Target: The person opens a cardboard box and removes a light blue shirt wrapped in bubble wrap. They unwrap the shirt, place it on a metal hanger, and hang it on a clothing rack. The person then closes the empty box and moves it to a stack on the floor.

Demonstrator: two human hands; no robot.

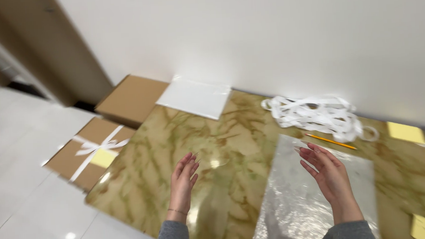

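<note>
Fingers [188, 164] loosely spread, both hands empty, I note; right hand [328, 175] hovers over clear plastic sheet [296, 203], left hand [183, 181] over bare marbled table [146, 158]; pencil [331, 141] beyond fingertips.

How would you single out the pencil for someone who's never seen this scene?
Start at the green-and-brown marbled tabletop along the white wall. Near its far edge lies a tangled heap of white ribbon; just in front of it, beyond the right hand, lies the thin yellow-orange pencil, the only slim straight stick there.
</note>
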